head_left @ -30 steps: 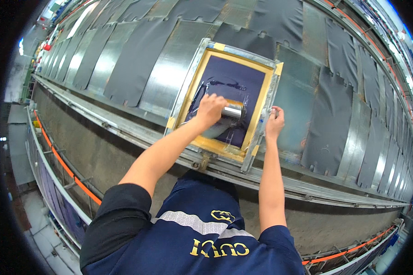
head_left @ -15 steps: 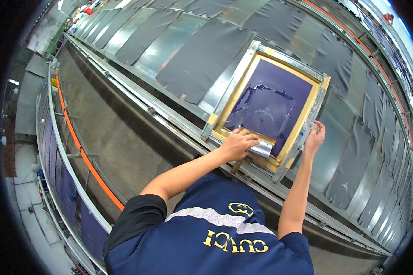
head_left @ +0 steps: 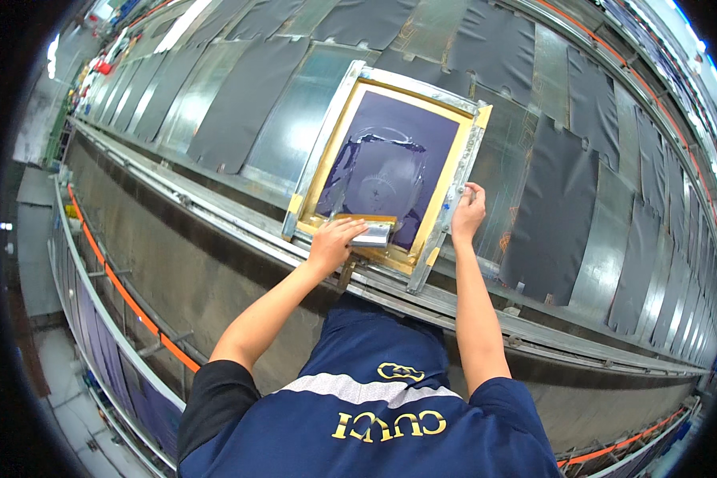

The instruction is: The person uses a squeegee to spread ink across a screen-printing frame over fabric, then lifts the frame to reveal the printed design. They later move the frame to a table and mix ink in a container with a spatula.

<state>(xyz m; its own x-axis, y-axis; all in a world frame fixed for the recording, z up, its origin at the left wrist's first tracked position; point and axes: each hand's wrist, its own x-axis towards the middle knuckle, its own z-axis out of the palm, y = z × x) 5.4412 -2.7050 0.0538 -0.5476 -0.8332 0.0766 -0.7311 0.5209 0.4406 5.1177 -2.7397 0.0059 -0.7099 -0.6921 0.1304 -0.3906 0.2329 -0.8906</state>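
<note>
A screen printing frame (head_left: 314, 174) with metal bars and yellow tape along its inner edges lies on the long table. Its dark purple mesh (head_left: 434, 147) carries wet, glossy ink around a paler rectangular patch. My left hand (head_left: 336, 240) is closed over a metal-handled squeegee (head_left: 372, 233), which lies across the near end of the mesh. On the frame's right bar, my right hand (head_left: 469, 213) has its fingers bent round the outer edge; the thumb side is partly hidden.
Black fabric panels (head_left: 562, 211) alternate with bare metal strips (head_left: 609, 235) along the table (head_left: 295, 119). A metal rail (head_left: 191, 203) runs along its near edge. An orange pipe (head_left: 123, 283) follows another table at left, beyond the grey aisle floor (head_left: 191, 271).
The view has shifted, so the frame and both hands appear further left. Against the table panels, the frame looks unmoved. Both hands keep their holds, with the squeegee still at the near end.
</note>
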